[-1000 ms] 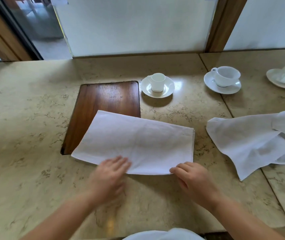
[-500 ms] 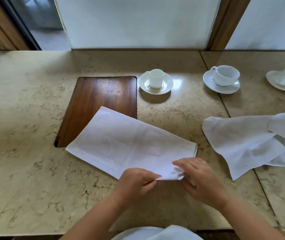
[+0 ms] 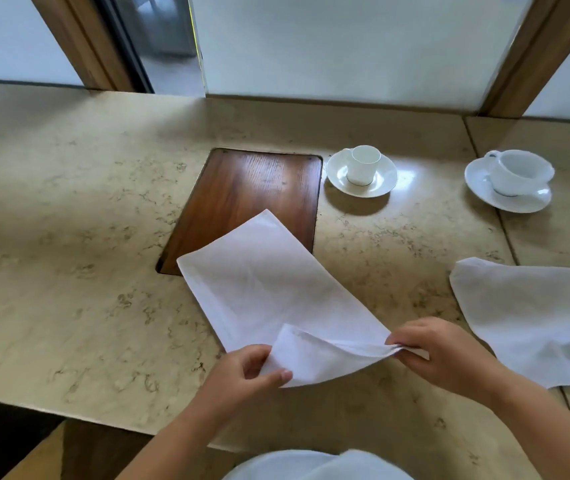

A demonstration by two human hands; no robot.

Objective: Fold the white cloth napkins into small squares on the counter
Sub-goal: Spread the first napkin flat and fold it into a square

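Note:
A white cloth napkin [image 3: 262, 282], folded into a long strip, lies slantwise on the beige stone counter [image 3: 68, 271]; its far end rests on a dark wooden inset panel [image 3: 255, 188]. My left hand [image 3: 247, 374] pinches the napkin's near corner. My right hand [image 3: 446, 355] pinches the other near corner, and the near end is lifted off the counter and curls over between the two hands. A second white napkin [image 3: 533, 317] lies unfolded and rumpled on the counter to the right.
A small white cup on a saucer [image 3: 361, 173] stands just right of the wooden panel. A wider cup on a saucer [image 3: 512, 181] stands at the far right. Frosted glass panes in wooden frames run behind the counter. The counter's front edge is at lower left.
Both hands went from pressing the near edge flat to pinching its corners and lifting it. The napkin has swung round, its far end now pointing away along the wooden panel.

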